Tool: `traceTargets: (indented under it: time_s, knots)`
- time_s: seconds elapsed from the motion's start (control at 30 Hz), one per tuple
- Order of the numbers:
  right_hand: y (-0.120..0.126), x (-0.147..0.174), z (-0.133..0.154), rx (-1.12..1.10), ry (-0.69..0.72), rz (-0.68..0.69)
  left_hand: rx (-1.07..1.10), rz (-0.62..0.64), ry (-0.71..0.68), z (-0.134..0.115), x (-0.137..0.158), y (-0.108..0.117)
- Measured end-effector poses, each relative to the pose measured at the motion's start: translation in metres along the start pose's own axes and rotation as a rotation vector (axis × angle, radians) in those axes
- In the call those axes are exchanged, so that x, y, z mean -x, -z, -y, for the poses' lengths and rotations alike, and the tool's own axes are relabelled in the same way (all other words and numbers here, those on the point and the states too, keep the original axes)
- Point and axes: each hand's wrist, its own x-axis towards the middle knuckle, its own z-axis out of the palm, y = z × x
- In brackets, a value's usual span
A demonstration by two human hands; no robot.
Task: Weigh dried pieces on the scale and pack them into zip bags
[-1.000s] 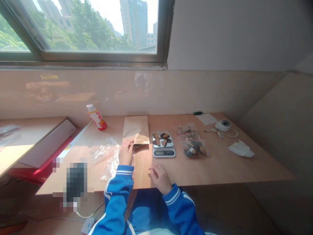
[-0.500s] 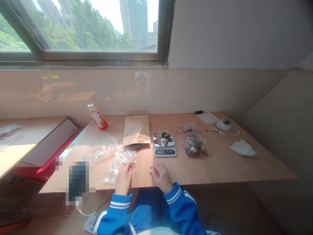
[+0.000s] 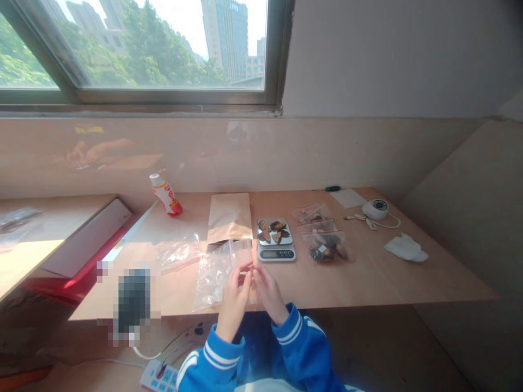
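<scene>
Over at the far left of the frame there's a red and white flat box [image 3: 77,250] lying on the edge of the light wooden table [image 3: 368,277], with a blurred-out dark block just below it. Moving right, a small white bottle with a red label [image 3: 165,194] stands tilted near the back wall, and a crumpled clear plastic bag [image 3: 178,252] lies flat in the sun patch in front of it.

Dead centre, low in the frame, both hands meet just above the table's front edge. The left hand [image 3: 234,291] and right hand [image 3: 266,288] are each pinching the top edge of a clear zip-top plastic bag [image 3: 216,269], fingertips almost touching each other, so the bag is lifted at its mouth while the rest drapes down-left onto the table. Both sleeves are blue with white stripes.

Right behind the hands lies a flat brown kraft paper pouch [image 3: 229,218], and just beside it to the right sits a small silver digital kitchen scale [image 3: 276,239] with dark brown dried pieces [image 3: 274,231] on its pan. Next along are two clear bags with red zip strips [image 3: 322,234] holding more dark bits. Toward the right edge: a round white gadget with a cord [image 3: 375,209], a white paper sheet [image 3: 346,197] behind it, and a crumpled white tissue [image 3: 405,248].
</scene>
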Motion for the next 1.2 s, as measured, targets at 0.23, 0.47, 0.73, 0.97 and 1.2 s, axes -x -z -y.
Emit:
traceTargets:
  time_s: [0.23, 0.47, 0.73, 0.97, 1.2]
  knots:
    - [0.015, -0.003, 0.016, -0.033, -0.051, -0.088, -0.118, -0.028, -0.112, 0.006, 0.001, 0.0]
    - [0.024, -0.003, 0.016, 0.056, -0.049, -0.115, -0.192, -0.01, -0.244, 0.018, -0.006, 0.001]
    - [0.046, -0.008, 0.02, 0.003, -0.105, -0.243, -0.12, -0.253, -0.199, 0.012, -0.005, 0.002]
    - [0.092, -0.041, 0.019, 0.31, 0.038, -0.169, -0.15, -0.351, -0.214, 0.006, -0.025, 0.014]
    - [0.098, -0.103, 0.006, 1.05, 0.152, -0.476, -0.17, -0.443, -0.343, -0.006, -0.039, 0.005]
